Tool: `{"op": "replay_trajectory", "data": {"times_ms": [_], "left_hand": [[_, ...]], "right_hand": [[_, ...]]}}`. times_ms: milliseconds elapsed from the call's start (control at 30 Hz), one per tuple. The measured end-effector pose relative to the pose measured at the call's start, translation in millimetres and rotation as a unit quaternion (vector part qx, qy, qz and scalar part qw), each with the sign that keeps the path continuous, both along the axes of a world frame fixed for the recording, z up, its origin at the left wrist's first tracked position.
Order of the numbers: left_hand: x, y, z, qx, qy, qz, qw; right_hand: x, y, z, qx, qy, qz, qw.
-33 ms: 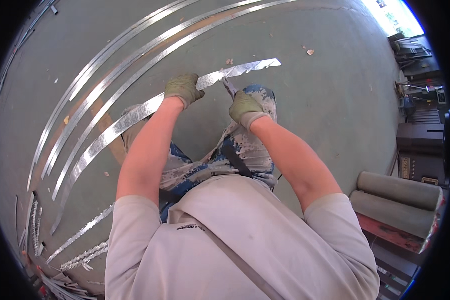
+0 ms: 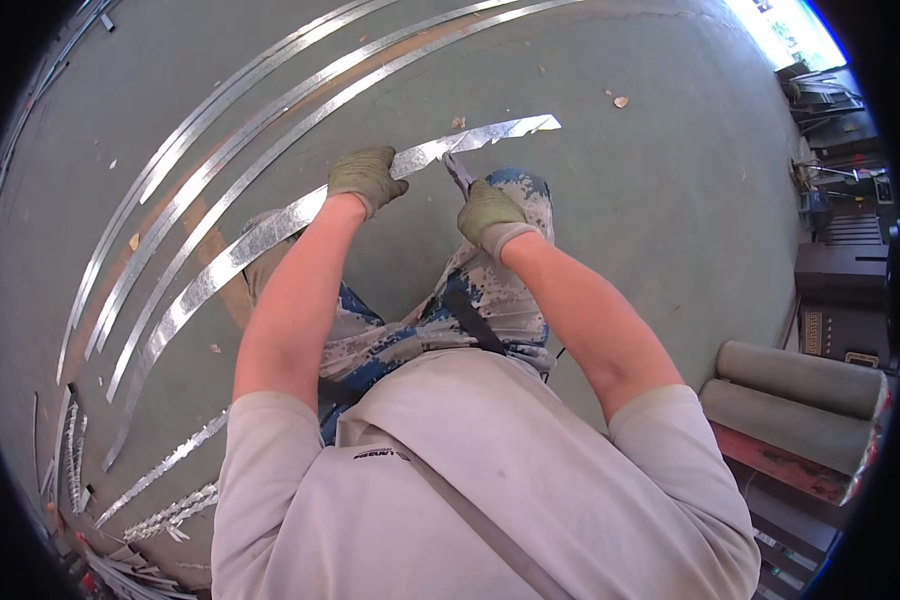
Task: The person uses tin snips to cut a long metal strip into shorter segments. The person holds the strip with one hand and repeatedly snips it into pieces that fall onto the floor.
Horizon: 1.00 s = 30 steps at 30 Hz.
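Long, shiny silver metal strip (image 2: 290, 219) held over the grey-green floor (image 2: 660, 220).
The green-gloved left hand (image 2: 366, 178) grips it; the green-gloved right hand (image 2: 490, 212) clasps a grey metal hand tool (image 2: 457, 172) at its jagged edge. Neither has visibly shifted, so the work seems no further along.

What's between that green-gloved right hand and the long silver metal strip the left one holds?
The head view shows a grey metal hand tool, gripped in the right hand, its tip at the strip.
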State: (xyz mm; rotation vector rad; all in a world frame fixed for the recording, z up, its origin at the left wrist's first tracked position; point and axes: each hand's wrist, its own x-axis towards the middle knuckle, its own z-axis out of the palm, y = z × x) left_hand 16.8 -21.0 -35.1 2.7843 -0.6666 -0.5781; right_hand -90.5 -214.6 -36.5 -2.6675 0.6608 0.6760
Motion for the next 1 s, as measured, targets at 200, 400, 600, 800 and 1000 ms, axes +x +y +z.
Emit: {"op": "replay_trajectory", "data": {"times_ms": [200, 400, 600, 800, 1000], "left_hand": [[-4.9, 15.7, 27.2, -0.063, -0.005, 0.017, 0.998], [-18.3, 71.8, 53.9, -0.039, 0.015, 0.044, 0.998], [-31.5, 97.5, 54.1, -0.069, 0.008, 0.096, 0.993], [-15.9, 74.3, 84.6, -0.116, -0.002, 0.095, 0.989], [2.8, 24.8, 83.9, -0.142, -0.016, 0.047, 0.989]], "right_hand": [[-7.6, -5.3, 5.5, 0.011, -0.058, -0.004, 0.998], [-8.1, -14.7, 12.7, 0.023, -0.103, 0.004, 0.994], [-10.2, -19.2, 21.2, 0.028, -0.145, 0.024, 0.989], [9.8, -36.1, 38.9, 0.016, -0.248, 0.002, 0.969], [20.3, -74.8, 52.5, 0.000, -0.280, -0.033, 0.959]]}}
